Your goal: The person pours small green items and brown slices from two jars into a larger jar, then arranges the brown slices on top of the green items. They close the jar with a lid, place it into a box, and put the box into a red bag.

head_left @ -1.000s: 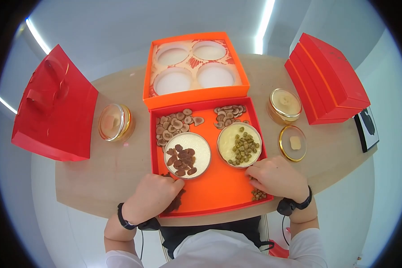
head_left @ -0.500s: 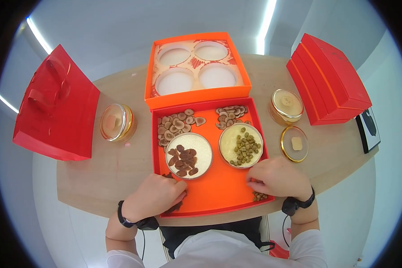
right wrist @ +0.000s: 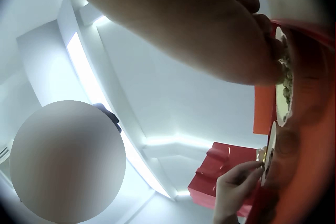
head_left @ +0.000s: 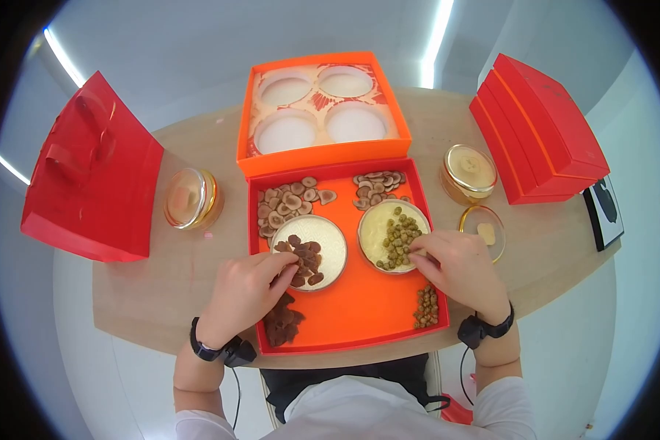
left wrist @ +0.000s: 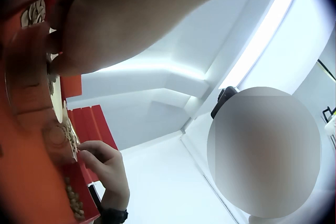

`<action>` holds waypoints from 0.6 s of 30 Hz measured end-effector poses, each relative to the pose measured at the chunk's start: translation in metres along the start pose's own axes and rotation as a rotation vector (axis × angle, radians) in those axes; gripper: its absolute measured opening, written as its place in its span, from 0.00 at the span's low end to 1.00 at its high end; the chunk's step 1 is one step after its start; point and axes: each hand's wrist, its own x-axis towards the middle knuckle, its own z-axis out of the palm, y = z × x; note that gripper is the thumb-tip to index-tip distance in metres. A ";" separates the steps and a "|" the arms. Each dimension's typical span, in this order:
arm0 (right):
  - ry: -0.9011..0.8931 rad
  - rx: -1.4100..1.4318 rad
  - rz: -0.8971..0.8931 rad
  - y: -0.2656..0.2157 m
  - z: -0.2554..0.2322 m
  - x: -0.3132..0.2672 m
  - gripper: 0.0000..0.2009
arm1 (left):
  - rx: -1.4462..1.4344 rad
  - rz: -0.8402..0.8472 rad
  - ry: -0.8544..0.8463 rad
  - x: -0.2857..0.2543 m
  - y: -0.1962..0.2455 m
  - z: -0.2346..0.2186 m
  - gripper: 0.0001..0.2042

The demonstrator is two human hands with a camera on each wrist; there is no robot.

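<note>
My left hand (head_left: 243, 290) is over the left round dish (head_left: 331, 246), thumb and fingertips together at its heap of flat, dark brown dried pieces (head_left: 309, 257), pinching one such piece. At the right round dish (head_left: 374, 233), my right hand (head_left: 462, 270) pinches a small green dried ball at the edge of the green balls (head_left: 398, 233) lying there. Both dishes have pale yellow faces and sit in a shallow red box with an orange floor (head_left: 352, 312). A dark brown pile (head_left: 282, 323) fills the box's near left corner, and a green-brown pile (head_left: 426, 308) its near right corner.
Pale brown round slices (head_left: 282, 205) lie in both far corners. Behind stands an orange box (head_left: 323, 158) with four round hollows. Left are a red bag (head_left: 103, 198) and a gold-rimmed jar (head_left: 191, 198); right are another jar (head_left: 468, 172), a round lid (head_left: 477, 220) and red boxes (head_left: 539, 132).
Both hands have lifted from the piles in the near corners and moved forward to the two dishes. The piles now show uncovered.
</note>
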 end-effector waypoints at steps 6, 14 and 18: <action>-0.371 0.011 -0.136 -0.003 -0.017 -0.012 0.06 | -0.001 -0.015 -0.015 0.000 0.003 0.000 0.06; -0.399 -0.267 -0.103 -0.009 -0.002 -0.024 0.07 | -0.015 0.031 -0.535 -0.011 0.007 -0.021 0.10; -0.382 -0.265 -0.113 -0.007 -0.001 -0.025 0.08 | 0.175 0.073 -0.661 -0.013 0.009 -0.013 0.09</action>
